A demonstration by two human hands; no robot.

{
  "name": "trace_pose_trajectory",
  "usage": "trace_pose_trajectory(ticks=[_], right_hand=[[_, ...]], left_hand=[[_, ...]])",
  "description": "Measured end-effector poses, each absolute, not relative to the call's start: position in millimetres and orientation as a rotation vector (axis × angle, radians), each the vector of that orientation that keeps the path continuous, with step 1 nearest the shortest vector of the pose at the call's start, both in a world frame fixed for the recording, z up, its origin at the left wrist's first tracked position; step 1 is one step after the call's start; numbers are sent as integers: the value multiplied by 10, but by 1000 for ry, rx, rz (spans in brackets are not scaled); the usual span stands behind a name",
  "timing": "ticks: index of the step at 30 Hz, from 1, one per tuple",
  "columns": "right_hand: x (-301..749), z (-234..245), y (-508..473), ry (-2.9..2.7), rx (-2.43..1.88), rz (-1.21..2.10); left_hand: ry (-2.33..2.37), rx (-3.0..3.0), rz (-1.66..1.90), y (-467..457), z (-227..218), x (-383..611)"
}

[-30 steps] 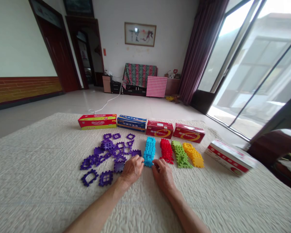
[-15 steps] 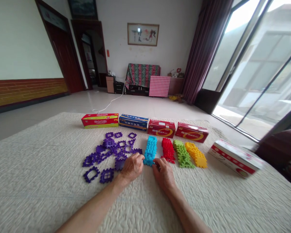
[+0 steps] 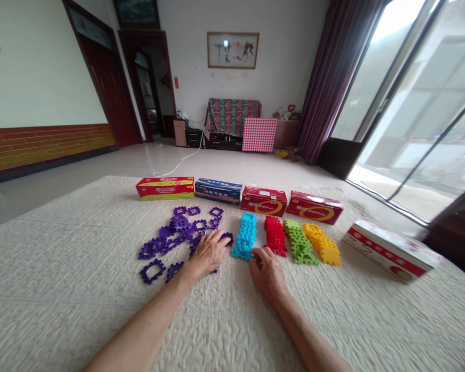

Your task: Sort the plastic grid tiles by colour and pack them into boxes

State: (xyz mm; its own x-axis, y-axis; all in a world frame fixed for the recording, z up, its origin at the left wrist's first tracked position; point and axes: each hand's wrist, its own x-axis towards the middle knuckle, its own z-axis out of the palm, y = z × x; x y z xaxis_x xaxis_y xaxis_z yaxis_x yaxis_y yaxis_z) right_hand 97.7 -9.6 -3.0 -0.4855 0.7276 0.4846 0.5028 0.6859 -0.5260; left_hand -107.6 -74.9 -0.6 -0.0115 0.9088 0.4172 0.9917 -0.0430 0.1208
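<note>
My left hand (image 3: 210,252) reaches over the loose purple plastic building pieces (image 3: 179,223), palm down with fingers stretched out, and covers some of them. A dark purple piece (image 3: 228,238) shows by its fingertips. My right hand (image 3: 269,271) rests by the near end of an overlapping row of light-blue pieces (image 3: 245,232); its fingers are bent, with a gap to the thumb and nothing visible between them. Its fingertips are at the row's lower right corner; whether they touch it is unclear. Similar rows of red pieces (image 3: 275,235), green pieces (image 3: 300,242) and yellow pieces (image 3: 322,244) lie to the right.
Across the back stand a red-yellow box (image 3: 165,189), a blue box (image 3: 218,191) and two red boxes (image 3: 264,201). A white-and-red box (image 3: 391,250) lies at the right. Everything is on a cream quilted cover (image 3: 225,320). A purple frame piece (image 3: 152,270) lies left of my left forearm.
My left hand has left the light-blue row, moved left over the purple pieces and stretched out its fingers. My right hand stays by the row's near end. The view has shifted slightly.
</note>
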Motion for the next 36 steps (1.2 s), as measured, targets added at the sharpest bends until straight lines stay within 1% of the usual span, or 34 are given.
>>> trace_pose_trajectory(ticks=[9, 19, 25, 27, 31, 33, 36], right_hand=[[981, -30, -123, -2184, -924, 386], [1001, -32, -128, -2199, -898, 361], [999, -34, -121, -2216, -902, 361], [996, -27, -121, -2220, -903, 354], [992, -18, -120, -2222, -903, 353], [994, -26, -114, -2224, -905, 355], [999, -46, -100, -2239, -903, 349]], left_hand=[[-2032, -2050, -649, -694, 48, -1074], [-2038, -2020, -564, -722, 82, -1231], [-2132, -1888, -539, -800, 231, -1371], [-2041, -1936, -582, -849, 292, -1329], [-1814, -2253, -586, -963, 325, -1203], [-1791, -2337, -562, -1008, 295, -1174], [-1828, -2313, -570, -1042, 239, -1183]])
